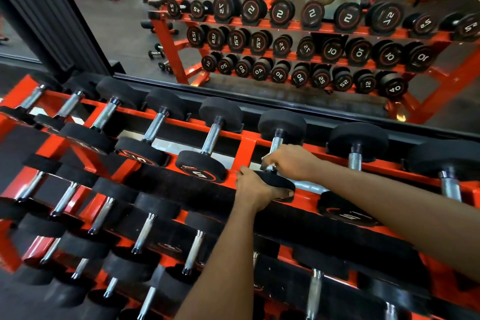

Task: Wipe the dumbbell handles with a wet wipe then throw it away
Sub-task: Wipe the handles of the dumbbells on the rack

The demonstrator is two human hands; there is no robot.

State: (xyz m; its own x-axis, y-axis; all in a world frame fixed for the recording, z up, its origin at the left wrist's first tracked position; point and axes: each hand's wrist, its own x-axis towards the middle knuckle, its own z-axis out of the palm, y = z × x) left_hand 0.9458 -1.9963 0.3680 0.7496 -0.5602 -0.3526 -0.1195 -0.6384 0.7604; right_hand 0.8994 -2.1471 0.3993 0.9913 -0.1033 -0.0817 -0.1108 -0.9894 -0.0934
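Head view: on the orange rack's (241, 148) top tier, near its front rail, the dumbbell (281, 125) has its handle wrapped by the right hand (291, 161), fingers closed around a barely visible wet wipe (267, 167). The left hand (255, 189) clasps the near head. A mirror (259, 41) backs the rack; neighbouring dumbbells crowd both sides.

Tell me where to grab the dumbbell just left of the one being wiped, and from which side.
Grip that dumbbell by its bare knurled metal handle, coming from above. It lies in the top row of the orange rack, with the handle exposed between the two black heads and open space over it. The heads are wide, smooth and rounded, so they probably offer a poorer hold.
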